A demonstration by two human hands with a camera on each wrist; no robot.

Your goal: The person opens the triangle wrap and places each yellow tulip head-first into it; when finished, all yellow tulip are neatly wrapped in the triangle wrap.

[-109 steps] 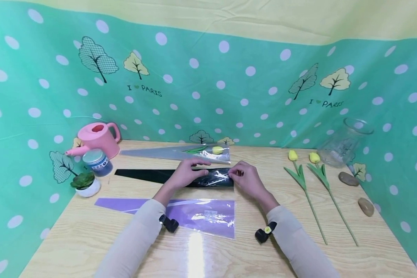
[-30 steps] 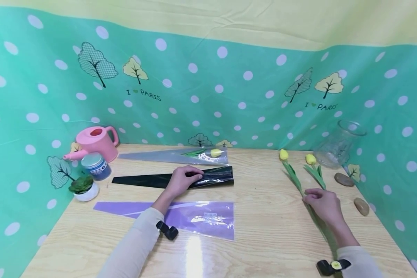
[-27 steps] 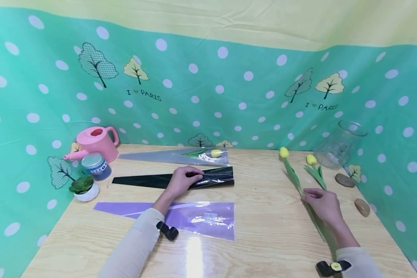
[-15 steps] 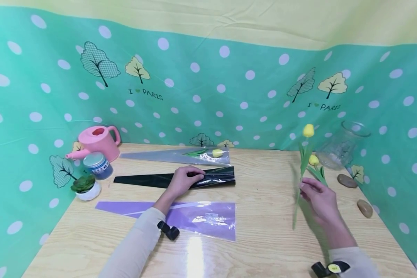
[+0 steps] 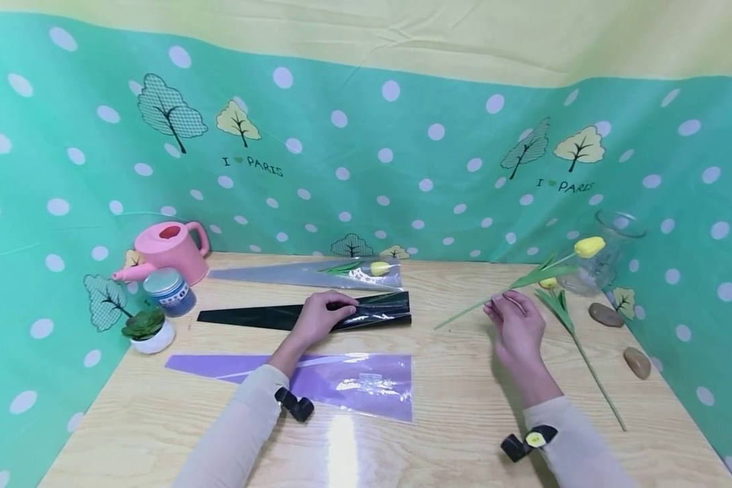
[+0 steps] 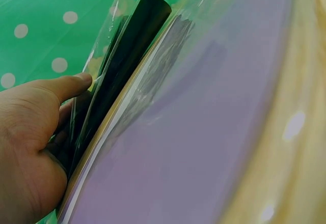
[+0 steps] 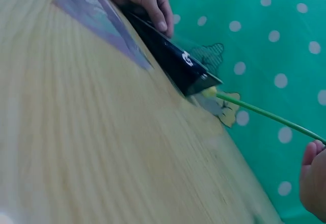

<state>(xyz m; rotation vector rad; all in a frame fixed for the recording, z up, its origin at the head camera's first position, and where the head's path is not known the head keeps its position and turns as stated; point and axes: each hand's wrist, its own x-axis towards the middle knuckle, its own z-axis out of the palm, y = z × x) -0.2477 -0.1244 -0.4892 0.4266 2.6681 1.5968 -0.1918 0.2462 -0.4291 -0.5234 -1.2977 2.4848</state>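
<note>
My left hand (image 5: pixel 323 317) pinches the upper film of a black flower sleeve (image 5: pixel 244 317) lying on the table. In the left wrist view, the thumb lies over the clear film edge of that sleeve (image 6: pixel 130 46), and its wide end gapes. My right hand (image 5: pixel 518 329) pinches the stem of a yellow tulip (image 5: pixel 589 247) above the table. The bloom points right, and the bare stem end slants down-left toward the wide end of the black sleeve, apart from it. In the right wrist view, the green stem (image 7: pixel 270 114) runs left from the fingers.
Behind lies a grey sleeve (image 5: pixel 268 274) with a tulip inside; a purple sleeve (image 5: pixel 317 379) lies in front. Another tulip (image 5: pixel 598 376), brown stones (image 5: pixel 606 314) and a glass vase (image 5: pixel 622 237) are at right. A pink watering can (image 5: pixel 173 247), jar (image 5: pixel 169 291) and potted plant (image 5: pixel 152 335) stand left.
My right hand went from the black sleeve to the tulips, lifted one, turned its bloom to the right and moved left. My left hand now pinches the sleeve's film, over which it earlier hovered.
</note>
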